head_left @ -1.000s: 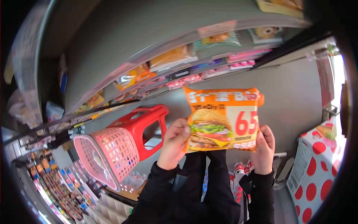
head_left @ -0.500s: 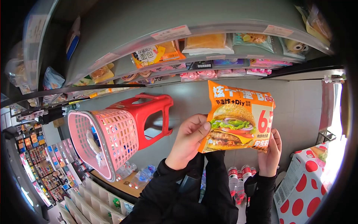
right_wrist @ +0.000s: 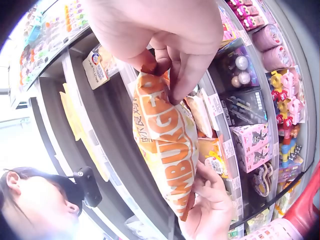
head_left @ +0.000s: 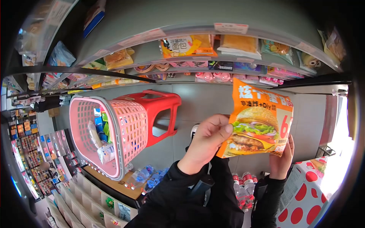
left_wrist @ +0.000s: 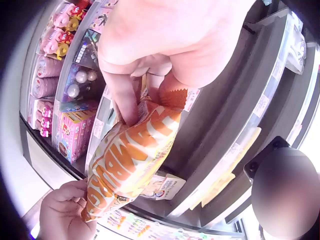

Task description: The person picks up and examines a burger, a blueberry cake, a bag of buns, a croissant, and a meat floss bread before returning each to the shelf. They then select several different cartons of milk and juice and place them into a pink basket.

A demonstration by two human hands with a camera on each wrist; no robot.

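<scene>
Pinched burger snack bag [head_left: 262, 123] at both edges, left hand [head_left: 207, 140] and right hand [head_left: 282, 161], center-right of frame. Pink basket [head_left: 114, 133] sitting at left.

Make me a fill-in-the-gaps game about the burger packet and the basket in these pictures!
1. The orange snack packet shows a picture of a ____.
2. The left hand and the right hand both ____ the packet.
3. The pink basket leans on a ____ stool.
4. The packet is held in front of shelves, and ____ the basket.

Missing words: burger; hold; red; outside
</scene>
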